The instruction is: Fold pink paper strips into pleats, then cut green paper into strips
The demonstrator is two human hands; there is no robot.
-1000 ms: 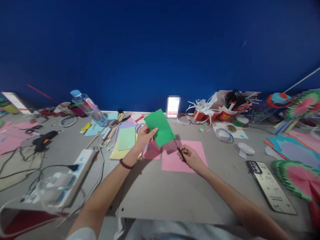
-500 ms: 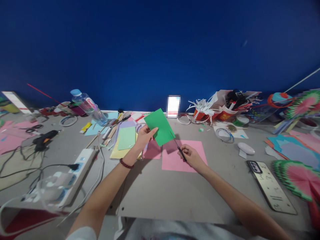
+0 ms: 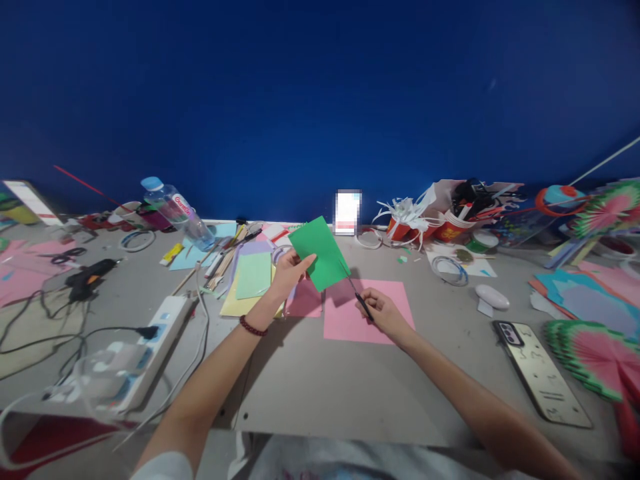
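A sheet of green paper (image 3: 323, 253) is held tilted above the table, its left edge pinched between the thumb and fingers of my left hand (image 3: 293, 272). My right hand (image 3: 377, 310) is closed around the black handles of a pair of scissors (image 3: 363, 305). The blades reach up to the paper's lower right corner, where they meet its edge. Under my right hand lies a square of pink paper (image 3: 367, 330) on the table. Another pink piece (image 3: 304, 300) rests below the green paper, to the left.
On the left are a power strip (image 3: 155, 353) with cables, a glue gun (image 3: 90, 280) and a leaning plastic bottle (image 3: 177, 212). Coloured paper (image 3: 253, 275) lies beside my left hand. A phone (image 3: 543, 373) and folded paper fans (image 3: 595, 353) sit at the right. A lit screen (image 3: 347, 213) stands behind.
Almost nothing has changed. Both hands, the green paper and the scissors stay in nearly the same place.
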